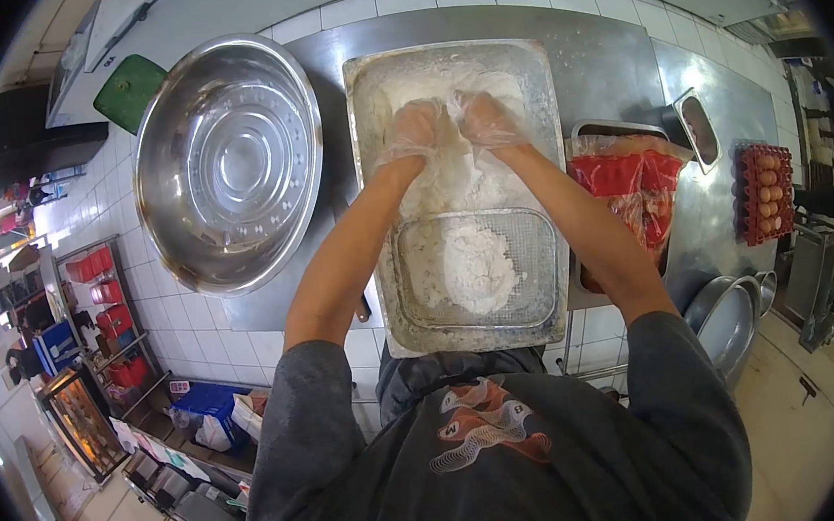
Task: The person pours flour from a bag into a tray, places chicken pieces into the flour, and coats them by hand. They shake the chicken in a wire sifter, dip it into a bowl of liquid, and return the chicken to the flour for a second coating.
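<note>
My left hand, in a clear plastic glove, is down in the white flour at the far part of a deep metal tray. Close beside it, my right hand, gloved the same way, also presses into the flour. The fingers of both hands point down and inward, dusted or covered with flour; I cannot make out whether anything is between them. Nearer my body, a wire mesh basket sits inside the tray with a mound of flour in it.
A large steel basin stands left, with a green container behind it. Right of the tray are a pan with red plastic packaging, a small metal container and an egg tray. Steel bowls stand lower right.
</note>
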Demonstrator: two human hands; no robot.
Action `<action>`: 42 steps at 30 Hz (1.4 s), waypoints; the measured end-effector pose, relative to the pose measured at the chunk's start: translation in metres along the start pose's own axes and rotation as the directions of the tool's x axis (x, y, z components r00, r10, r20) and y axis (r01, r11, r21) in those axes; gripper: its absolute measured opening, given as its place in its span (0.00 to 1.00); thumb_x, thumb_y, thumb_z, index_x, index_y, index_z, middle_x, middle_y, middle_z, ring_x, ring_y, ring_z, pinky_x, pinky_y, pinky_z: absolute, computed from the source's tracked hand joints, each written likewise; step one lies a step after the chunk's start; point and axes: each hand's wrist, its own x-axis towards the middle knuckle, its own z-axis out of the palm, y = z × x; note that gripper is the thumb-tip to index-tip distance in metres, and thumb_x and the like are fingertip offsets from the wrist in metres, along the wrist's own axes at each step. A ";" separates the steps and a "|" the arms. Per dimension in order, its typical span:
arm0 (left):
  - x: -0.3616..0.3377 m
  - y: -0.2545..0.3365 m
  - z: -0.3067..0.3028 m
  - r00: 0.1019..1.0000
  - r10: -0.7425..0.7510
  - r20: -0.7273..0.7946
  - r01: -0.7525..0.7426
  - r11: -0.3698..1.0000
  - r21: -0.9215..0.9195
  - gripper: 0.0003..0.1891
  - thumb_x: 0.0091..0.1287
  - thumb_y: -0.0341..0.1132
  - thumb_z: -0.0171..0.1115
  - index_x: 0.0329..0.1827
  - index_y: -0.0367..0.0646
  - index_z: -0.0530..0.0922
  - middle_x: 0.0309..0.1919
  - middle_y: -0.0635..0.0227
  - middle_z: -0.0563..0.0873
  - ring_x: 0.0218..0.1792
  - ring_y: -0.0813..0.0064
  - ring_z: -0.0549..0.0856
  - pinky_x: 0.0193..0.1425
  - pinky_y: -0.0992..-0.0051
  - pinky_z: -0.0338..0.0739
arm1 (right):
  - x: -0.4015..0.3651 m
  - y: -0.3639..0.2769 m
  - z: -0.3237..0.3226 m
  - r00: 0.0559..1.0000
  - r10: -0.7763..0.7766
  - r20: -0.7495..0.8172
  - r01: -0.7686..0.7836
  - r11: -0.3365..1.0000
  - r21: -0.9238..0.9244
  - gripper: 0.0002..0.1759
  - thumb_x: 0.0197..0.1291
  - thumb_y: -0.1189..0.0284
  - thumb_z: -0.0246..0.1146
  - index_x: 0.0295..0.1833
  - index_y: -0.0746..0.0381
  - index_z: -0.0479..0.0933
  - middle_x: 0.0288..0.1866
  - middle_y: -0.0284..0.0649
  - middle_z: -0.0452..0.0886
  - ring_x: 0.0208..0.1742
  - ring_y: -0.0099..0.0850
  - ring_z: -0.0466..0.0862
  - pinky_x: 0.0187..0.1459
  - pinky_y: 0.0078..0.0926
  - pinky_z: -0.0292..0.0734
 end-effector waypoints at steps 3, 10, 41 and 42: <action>-0.008 0.017 -0.032 0.977 0.014 0.213 -0.035 0.995 0.094 0.12 0.66 0.31 0.55 0.45 0.38 0.84 0.46 0.50 0.87 0.47 0.52 0.87 0.50 0.59 0.82 | -0.015 -0.019 -0.027 0.994 0.036 0.104 -0.022 0.991 -0.134 0.22 0.54 0.75 0.62 0.56 0.66 0.78 0.48 0.58 0.84 0.53 0.52 0.83 0.56 0.41 0.79; -0.052 0.002 0.030 0.861 0.191 0.471 -0.383 0.854 0.352 0.29 0.73 0.38 0.51 0.78 0.60 0.62 0.79 0.59 0.57 0.79 0.55 0.55 0.71 0.42 0.67 | -0.081 -0.007 -0.019 0.896 -0.054 0.441 0.286 0.829 -0.480 0.38 0.61 0.78 0.57 0.76 0.40 0.61 0.79 0.55 0.55 0.70 0.51 0.72 0.66 0.45 0.73; -0.043 -0.012 0.137 0.761 0.568 0.314 -0.585 0.810 -0.047 0.16 0.64 0.31 0.56 0.55 0.39 0.78 0.47 0.50 0.84 0.46 0.57 0.85 0.50 0.63 0.82 | -0.067 0.012 -0.006 0.996 0.089 0.012 -0.084 0.966 -0.245 0.28 0.61 0.75 0.53 0.69 0.57 0.73 0.60 0.61 0.77 0.60 0.53 0.80 0.62 0.42 0.75; -0.041 -0.014 0.130 0.762 0.542 0.356 -0.556 0.828 -0.071 0.15 0.64 0.31 0.56 0.53 0.39 0.79 0.47 0.49 0.84 0.46 0.58 0.85 0.49 0.63 0.82 | -0.066 0.017 0.007 1.000 -0.018 -0.018 0.011 0.944 -0.330 0.28 0.60 0.75 0.54 0.69 0.57 0.72 0.61 0.61 0.77 0.59 0.53 0.81 0.62 0.42 0.76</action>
